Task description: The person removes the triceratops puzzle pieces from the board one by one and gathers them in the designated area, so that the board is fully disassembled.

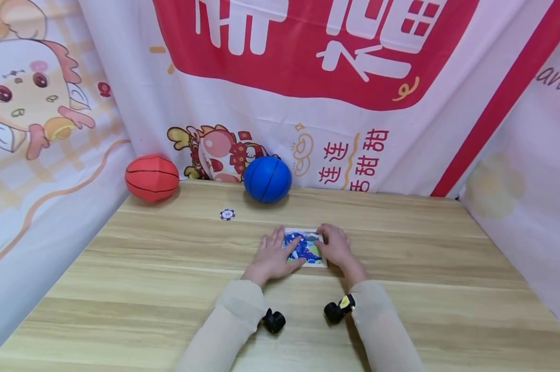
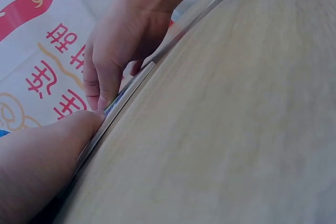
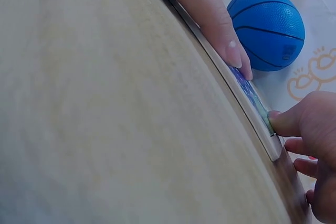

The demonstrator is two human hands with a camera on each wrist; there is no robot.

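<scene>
A small picture board point(image 1: 312, 250) with a white border and a blue, green and yellow design lies flat on the table between both hands. My left hand point(image 1: 274, 257) rests over its left side with fingers spread, thumb along the near edge. At the right side is my right hand point(image 1: 336, 247), fingers bent around that edge. The right wrist view shows the right thumb point(image 3: 283, 124) pressed on the board's surface near its end, the other fingers beside the rim. Part of the design is hidden under the hands.
A blue ball point(image 1: 268, 179) and a red ball point(image 1: 152, 178) sit at the back of the wooden table point(image 1: 428, 320). A round chip marked 10 point(image 1: 227, 214) lies left of the hands. Printed cloth point(image 1: 242, 103) hangs behind. Small black cameras point(image 1: 274, 321) are strapped at both wrists.
</scene>
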